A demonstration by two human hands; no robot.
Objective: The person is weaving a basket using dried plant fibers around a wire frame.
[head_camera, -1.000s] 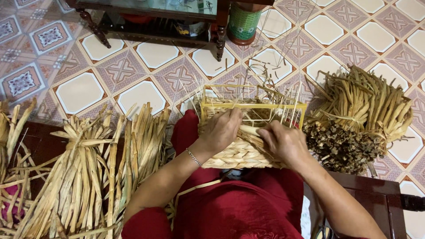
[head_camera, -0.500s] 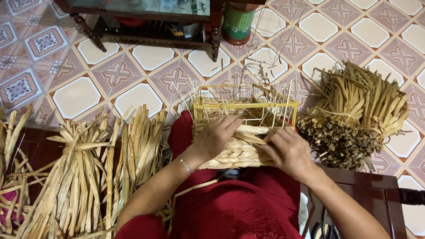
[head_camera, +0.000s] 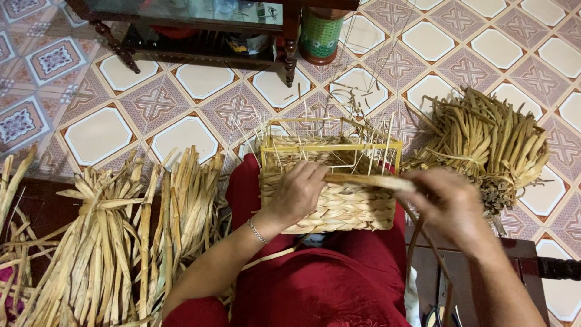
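1. Two hands work one half-woven basket, which rests on my lap against my red garment, its yellow frame and thin upright stakes pointing away from me.
2. My left hand lies curled over the woven wall, fingers pressing it steady; nothing is pinched in that grip.
3. My right hand is closed on a flat dried strand, held just past the basket's edge.
4. That strand looks light, limp and likely to split if creased, so I judge it best held near the weave.
5. Stakes seem brittle; the woven wall is the safer hold.
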